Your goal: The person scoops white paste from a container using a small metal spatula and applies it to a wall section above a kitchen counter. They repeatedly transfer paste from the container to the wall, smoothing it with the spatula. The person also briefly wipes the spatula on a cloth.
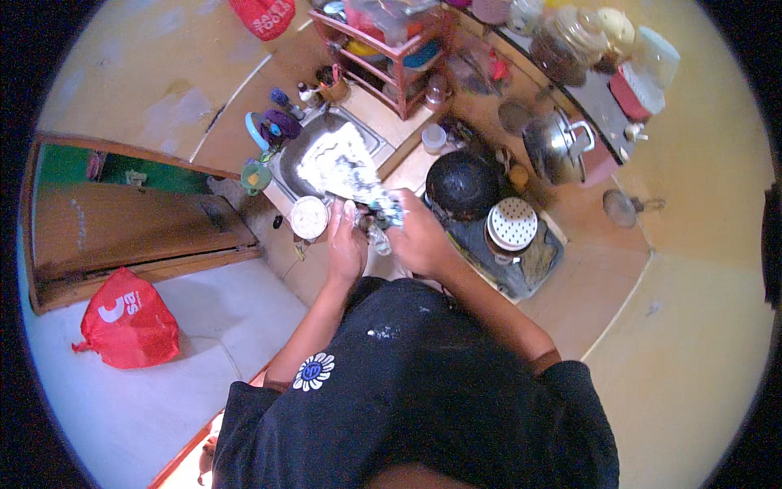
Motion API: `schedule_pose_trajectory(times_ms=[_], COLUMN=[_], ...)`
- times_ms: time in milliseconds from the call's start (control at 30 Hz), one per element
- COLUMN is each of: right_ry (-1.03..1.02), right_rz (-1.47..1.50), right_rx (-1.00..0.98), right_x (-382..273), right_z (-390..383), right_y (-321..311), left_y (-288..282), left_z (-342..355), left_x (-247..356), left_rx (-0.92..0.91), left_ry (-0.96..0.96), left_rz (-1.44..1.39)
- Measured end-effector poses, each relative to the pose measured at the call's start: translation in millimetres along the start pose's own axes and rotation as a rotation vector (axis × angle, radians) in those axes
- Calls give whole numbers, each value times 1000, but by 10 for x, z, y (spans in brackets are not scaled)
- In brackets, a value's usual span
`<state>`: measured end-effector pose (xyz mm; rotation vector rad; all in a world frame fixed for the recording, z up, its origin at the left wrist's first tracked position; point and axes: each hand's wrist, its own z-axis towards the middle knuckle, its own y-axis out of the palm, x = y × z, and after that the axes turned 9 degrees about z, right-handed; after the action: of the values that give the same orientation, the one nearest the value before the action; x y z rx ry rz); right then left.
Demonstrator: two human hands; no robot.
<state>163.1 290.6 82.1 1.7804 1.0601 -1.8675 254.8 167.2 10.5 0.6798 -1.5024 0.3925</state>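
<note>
A crumpled white sheet with dark and teal patterning [338, 163] stretches from my hands out over the sink [289, 167]. Bright light washes it out, and I cannot tell whether it is cloth or plastic. My right hand [417, 234] is closed around its bunched near end. Beside that end, my left hand [348, 243] has its fingertips raised, with pale smears on them; how it touches the sheet is partly hidden. A round tub with white contents [309, 218] stands just left of my left hand. White smudges mark my dark shirt [391, 330].
Right of my hands, a black wok [463, 186] and a pot with a white perforated top [512, 224] sit on the stove [529, 273]. A reddish rack [399, 61] stands behind the sink. A steel pot [558, 147] is at right; a red bag [130, 322] lies at left.
</note>
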Motion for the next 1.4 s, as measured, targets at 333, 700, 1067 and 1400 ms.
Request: schedule_pose_trajectory(times_ms=[333,700,1067,1400], right_ry=[-60,-345,-165,15], right_rz=[-561,-1028,-970,-1384], right_rx=[230,451,292,518], right_x=[-682,-1737,-1651,-1376], right_z=[181,1049,3328,4467], right_y=[-1364,-2885,-3573,-3709], left_y=[60,352,89,-387], left_z=[877,2589,3687,4120], left_x=[735,598,-106,-280], left_rx=[395,444,697,834], left_ry=[111,133,218,164], left_rz=[161,-32,145,163])
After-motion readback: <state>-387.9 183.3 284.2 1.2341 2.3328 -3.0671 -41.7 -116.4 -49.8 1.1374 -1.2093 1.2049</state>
